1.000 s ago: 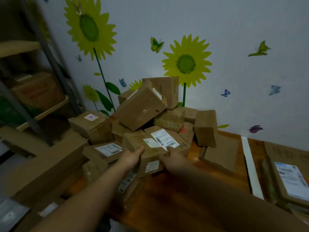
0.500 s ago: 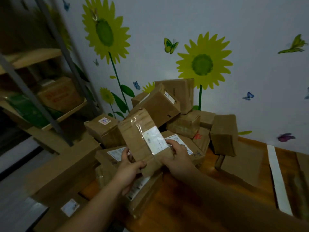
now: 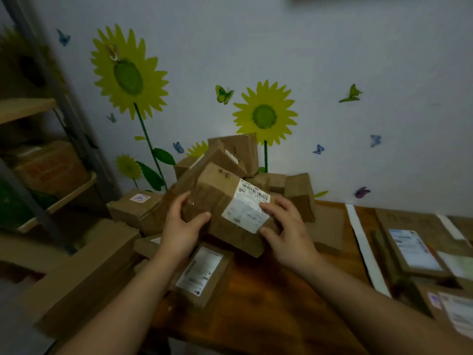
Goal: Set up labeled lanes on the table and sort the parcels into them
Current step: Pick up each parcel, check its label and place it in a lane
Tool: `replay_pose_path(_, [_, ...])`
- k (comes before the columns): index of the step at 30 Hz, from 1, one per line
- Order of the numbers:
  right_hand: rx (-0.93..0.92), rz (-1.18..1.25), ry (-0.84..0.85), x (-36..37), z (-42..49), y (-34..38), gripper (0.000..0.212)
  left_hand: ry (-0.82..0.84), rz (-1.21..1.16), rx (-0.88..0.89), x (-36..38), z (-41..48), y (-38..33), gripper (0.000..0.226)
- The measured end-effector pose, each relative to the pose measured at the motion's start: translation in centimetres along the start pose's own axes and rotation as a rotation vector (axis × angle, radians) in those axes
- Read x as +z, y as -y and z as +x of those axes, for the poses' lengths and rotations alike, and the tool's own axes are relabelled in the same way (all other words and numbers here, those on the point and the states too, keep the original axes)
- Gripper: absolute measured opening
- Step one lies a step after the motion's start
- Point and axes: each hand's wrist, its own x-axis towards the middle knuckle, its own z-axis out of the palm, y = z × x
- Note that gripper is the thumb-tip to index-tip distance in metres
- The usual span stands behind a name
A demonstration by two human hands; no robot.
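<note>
Head view: both hands grip one tilted box point(image 3: 225, 208) above the tabletop point(image 3: 268, 298), in front of the pile point(image 3: 230, 155); the left hand point(image 3: 183, 226) curls round its left end; the right hand point(image 3: 289, 231) pinches the labelled face; white strip point(image 3: 366, 249) lies right, flat parcels point(image 3: 414, 247) beyond.

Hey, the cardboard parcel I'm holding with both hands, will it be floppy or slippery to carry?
Probably stiff: the parcel shows sharp box edges between the left hand and right hand. Likely light, since fingers alone hold it tilted. Its glossy label may feel slick.
</note>
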Motion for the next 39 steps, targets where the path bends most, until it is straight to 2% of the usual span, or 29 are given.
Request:
replay_pose_path(3, [0.153, -0.023, -0.111, -1.5, -2.6, -0.5, 0.056, 0.109, -0.06, -0.147, 1.0, -2.2, 0.5, 0.024])
replay_pose_path(7, [0.212, -0.02, -0.138, -4.0, -5.8, -1.5, 0.056, 0.216, -0.144, -0.283, 3.7, -4.9, 0.7, 0.036])
replay_pose_path(11, [0.203, 0.004, -0.225, -7.8, -8.7, -2.5, 0.063, 0.354, -0.137, -0.301, 6.8, -7.1, 0.2, 0.015])
replay_pose_path(18, [0.325, 0.051, -0.38, -15.8, -15.7, -7.5, 0.069, 0.531, -0.072, -0.219, 16.8, -12.9, -1.8, 0.022])
replay_pose_path(24, [0.458, 0.084, -0.475, -26.9, -24.2, -13.7, 0.082, 0.652, -0.042, -0.134, 29.8, -21.1, -3.9, 0.03])
replay_pose_path(28, [0.535, 0.086, -0.471, -33.9, -28.7, -17.8, 0.089, 0.689, -0.038, -0.143, 37.8, -26.4, -4.8, 0.029])
replay_pose_path(32, [0.576, 0.079, -0.432, -38.0, -31.9, -20.5, 0.094, 0.742, 0.029, -0.164, 42.7, -29.7, -4.8, 0.031])
replay_pose_path(36, [0.614, 0.068, -0.414, -39.7, -33.0, -22.7, 0.088, 0.777, -0.005, -0.249, 45.3, -30.8, -4.9, 0.028])
replay_pose_path(39, [0.675, 0.097, -0.352, -40.1, -32.8, -24.1, 0.08, 0.773, 0.022, -0.241, 46.7, -30.0, -4.7, 0.035])
